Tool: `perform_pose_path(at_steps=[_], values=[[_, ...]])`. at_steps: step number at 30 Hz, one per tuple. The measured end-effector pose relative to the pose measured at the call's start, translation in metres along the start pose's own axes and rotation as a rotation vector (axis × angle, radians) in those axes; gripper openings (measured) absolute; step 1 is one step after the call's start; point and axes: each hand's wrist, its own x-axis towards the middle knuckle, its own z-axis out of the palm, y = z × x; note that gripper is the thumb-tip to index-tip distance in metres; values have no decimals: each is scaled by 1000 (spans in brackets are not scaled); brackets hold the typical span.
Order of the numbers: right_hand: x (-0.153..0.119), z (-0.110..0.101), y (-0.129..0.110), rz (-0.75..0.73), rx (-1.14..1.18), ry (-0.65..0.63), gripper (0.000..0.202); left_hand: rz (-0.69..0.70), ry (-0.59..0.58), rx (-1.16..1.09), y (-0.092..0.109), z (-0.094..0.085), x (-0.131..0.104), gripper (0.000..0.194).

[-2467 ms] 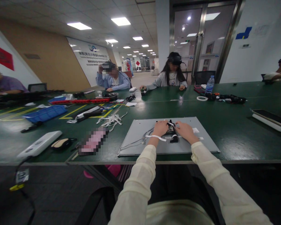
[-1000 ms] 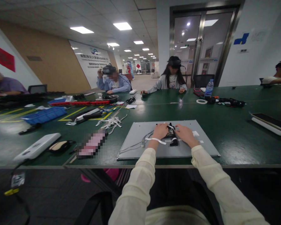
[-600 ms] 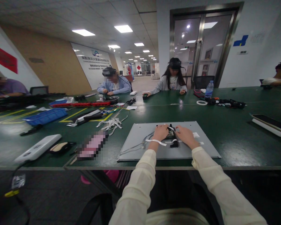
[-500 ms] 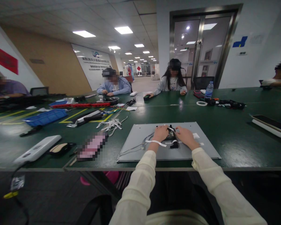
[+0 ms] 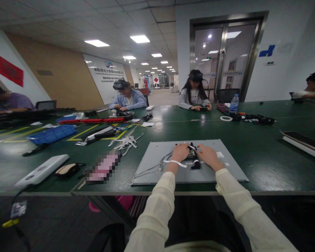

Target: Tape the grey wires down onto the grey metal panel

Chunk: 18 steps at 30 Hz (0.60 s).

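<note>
A flat grey panel lies on the table in front of me. On it is a black part with what looks like a small board, partly hidden by my hands. My left hand bends over the part's left side, with a white strip round its wrist. Its fingers are closed at one end of a short white tape strip. At the strip's other end are the curled fingers of my right hand. Grey cables run left from the part across the panel.
Left of the panel lie a pile of white strips, a pink blurred item, a computer mouse and a white power strip. A blue basket stands farther back. A phone on a white box is at right. Co-workers sit around the table.
My hands stay over the black part with only slight finger movement. The view has tilted a little. The co-worker opposite has drawn a dark object in, bringing both hands together.
</note>
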Motion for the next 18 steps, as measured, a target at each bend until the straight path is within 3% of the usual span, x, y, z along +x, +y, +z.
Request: perform_pose_path(at_steps=[18], values=[[2,4,1,2,-1,-2,36,1,11,0,-3,4,-1,39]])
